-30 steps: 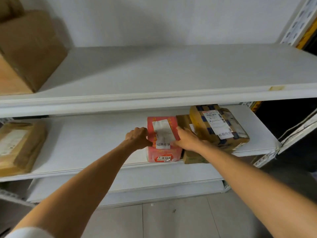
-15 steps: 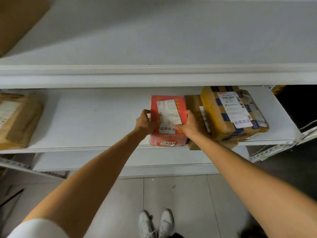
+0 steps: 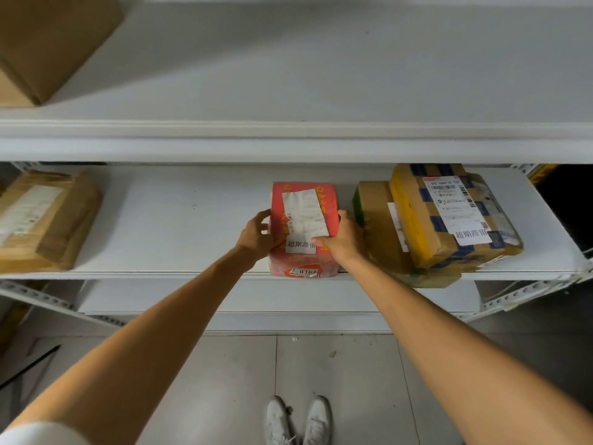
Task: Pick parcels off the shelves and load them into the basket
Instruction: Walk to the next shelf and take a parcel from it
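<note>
the red parcel [image 3: 303, 213] sits at the near edge of the middle shelf [image 3: 179, 220], the left hand [image 3: 256, 236] and right hand [image 3: 341, 240] hold its two sides, and it looks soft, squishy and light, so gripping both sides seems best.

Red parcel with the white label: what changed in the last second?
Both hands took hold: the left hand grips the left side of the red plastic-wrapped parcel, the right hand the right side, thumb on the white label. Camera tilted down. Unchanged: the parcel rests at the front edge of the white shelf; the taped brown cardboard boxes beside it stayed put.
</note>
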A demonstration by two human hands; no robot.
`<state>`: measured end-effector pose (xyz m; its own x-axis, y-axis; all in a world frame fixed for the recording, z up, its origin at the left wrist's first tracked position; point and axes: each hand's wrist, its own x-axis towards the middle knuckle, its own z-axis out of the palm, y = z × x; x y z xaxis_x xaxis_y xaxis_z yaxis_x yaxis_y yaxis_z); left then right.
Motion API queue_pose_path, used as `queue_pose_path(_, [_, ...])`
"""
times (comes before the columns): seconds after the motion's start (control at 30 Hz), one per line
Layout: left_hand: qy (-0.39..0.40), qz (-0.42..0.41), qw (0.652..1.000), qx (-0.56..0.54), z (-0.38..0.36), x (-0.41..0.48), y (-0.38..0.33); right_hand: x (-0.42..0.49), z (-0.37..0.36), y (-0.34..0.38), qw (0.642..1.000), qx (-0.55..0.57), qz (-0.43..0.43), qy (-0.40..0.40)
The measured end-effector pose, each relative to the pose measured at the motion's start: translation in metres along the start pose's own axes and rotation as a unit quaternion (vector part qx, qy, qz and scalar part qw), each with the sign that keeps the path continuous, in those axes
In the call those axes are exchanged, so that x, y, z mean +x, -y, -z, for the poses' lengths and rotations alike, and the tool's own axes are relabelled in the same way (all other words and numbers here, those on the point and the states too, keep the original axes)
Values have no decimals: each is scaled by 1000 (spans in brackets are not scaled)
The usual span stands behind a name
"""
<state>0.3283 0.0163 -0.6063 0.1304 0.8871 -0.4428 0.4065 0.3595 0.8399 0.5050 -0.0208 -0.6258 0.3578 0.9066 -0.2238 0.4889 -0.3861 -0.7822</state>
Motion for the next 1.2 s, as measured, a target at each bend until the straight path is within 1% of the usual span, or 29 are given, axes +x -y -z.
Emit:
queue_pose_path(0.13, [-4,14,1000,-17,-6,4,-3,6,3,6,995,33,-67,66])
queue_pose_path(0.23, [4,12,1000,9,-5,4,-4,14,5,4,993,34,-56,97])
queue_pose_path(0.33, [17,2,999,46,-4,4,-7,17,3,5,994,23,-62,89])
queue_pose_path(0.4, [27,-5,998,51,-3,5,-8,17,2,6,995,12,-53,84])
queue_pose_path(0.53, [52,0,998,39,-1,6,-11,17,2,4,994,15,-44,103])
queue_pose_path(0.6, [50,4,998,26,-4,7,-13,17,1,3,994,28,-30,98])
queue_pose_path(0.67, [45,6,999,1,-7,9,-15,16,-1,1,995,42,-19,86])
queue_pose_path(0.8, [60,2,997,-57,-6,10,-15,16,2,0,994,69,-13,82])
queue_pose_path(0.9, [67,-10,997,-46,-4,8,-14,18,7,0,992,83,-7,90])
queue_pose_path(1.0, [79,-32,996,-37,-3,7,-11,16,6,-4,990,83,18,108])
queue_pose_path(1.07, [89,-45,995,-29,-2,6,-10,15,5,-5,989,89,17,113])
queue_pose_path(1.2, [96,-33,994,-35,1,7,-8,15,5,-4,988,110,13,104])
